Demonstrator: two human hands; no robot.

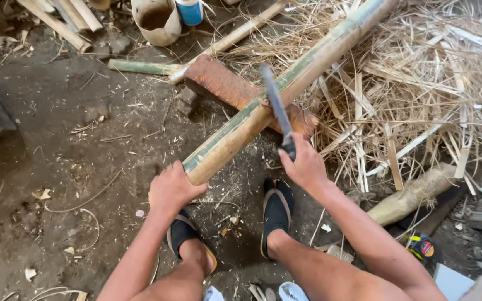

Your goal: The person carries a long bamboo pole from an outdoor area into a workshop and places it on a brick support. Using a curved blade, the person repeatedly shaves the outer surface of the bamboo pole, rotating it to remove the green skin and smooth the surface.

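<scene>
A long green-and-tan bamboo pole (308,64) lies slanted across a reddish wooden block (224,83) on the dirt floor. My left hand (171,189) grips the near cut end of the pole. In my right hand (305,164) is the handle of a dark-bladed knife (274,103); its blade is raised over the pole, just above the block. My two feet in black slippers (277,209) stand right behind the pole's end.
A heap of bamboo strips and shavings (419,89) fills the right side. A pale bucket (157,22) and a blue cup (189,11) stand at the top. Loose bamboo pieces (62,25) lie top left, a thick log (414,195) at right.
</scene>
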